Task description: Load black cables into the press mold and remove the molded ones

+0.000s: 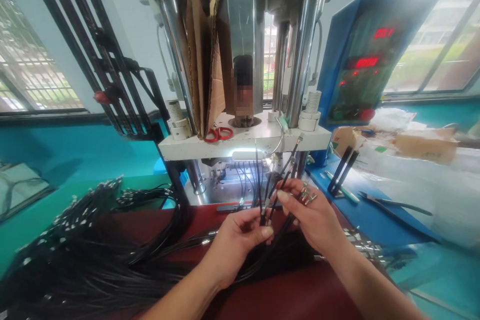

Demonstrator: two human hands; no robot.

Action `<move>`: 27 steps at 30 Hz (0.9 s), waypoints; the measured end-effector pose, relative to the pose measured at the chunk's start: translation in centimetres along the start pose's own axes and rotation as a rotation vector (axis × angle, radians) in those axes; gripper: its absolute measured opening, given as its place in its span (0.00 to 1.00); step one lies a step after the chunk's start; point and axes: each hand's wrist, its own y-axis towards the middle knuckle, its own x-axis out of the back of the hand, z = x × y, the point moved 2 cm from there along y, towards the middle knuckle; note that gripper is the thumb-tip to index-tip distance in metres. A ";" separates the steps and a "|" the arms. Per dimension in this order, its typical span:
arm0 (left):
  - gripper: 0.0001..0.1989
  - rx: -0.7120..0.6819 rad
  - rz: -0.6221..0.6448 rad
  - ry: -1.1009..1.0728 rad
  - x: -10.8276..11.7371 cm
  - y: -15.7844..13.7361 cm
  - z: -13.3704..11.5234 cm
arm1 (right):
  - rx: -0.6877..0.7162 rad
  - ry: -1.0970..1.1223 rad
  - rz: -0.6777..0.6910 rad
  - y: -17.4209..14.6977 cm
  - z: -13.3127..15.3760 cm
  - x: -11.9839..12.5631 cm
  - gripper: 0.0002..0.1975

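My left hand [245, 235] pinches a few black cables [258, 180] whose thin ends point upward. Close on its right, my right hand [309, 215] is closed round more black cables [287, 180], and several metal terminals [306, 194] stick out above its fingers. Both hands are in front of the press's lower opening, where more black cables [243, 180] run down over a lit metal fixture [236, 172]. Below the hands, a loose bundle of cables [262, 260] hangs over the dark red table surface [296, 292]. The fingertips partly hide where the cables are gripped.
A large heap of black cables [93, 265] lies at left. Red-handled scissors [219, 133] and cardboard [204, 60] rest on the press plate [243, 144]. To the right are a blue control box [360, 55], black tweezers [397, 205] and plastic-wrapped packages [423, 155].
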 end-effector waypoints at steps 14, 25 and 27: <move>0.14 0.058 0.086 -0.112 0.6 -0.1 0.8 | -0.062 0.209 0.038 0.1 0.3 -0.6 0.17; 0.09 -0.028 -0.042 -0.113 0.0 0.0 1.0 | -0.030 0.064 -0.063 0.2 0.0 -0.2 0.13; 0.10 -0.020 -0.058 -0.077 0.0 0.0 1.3 | 0.006 -0.032 -0.083 0.1 0.1 -0.1 0.13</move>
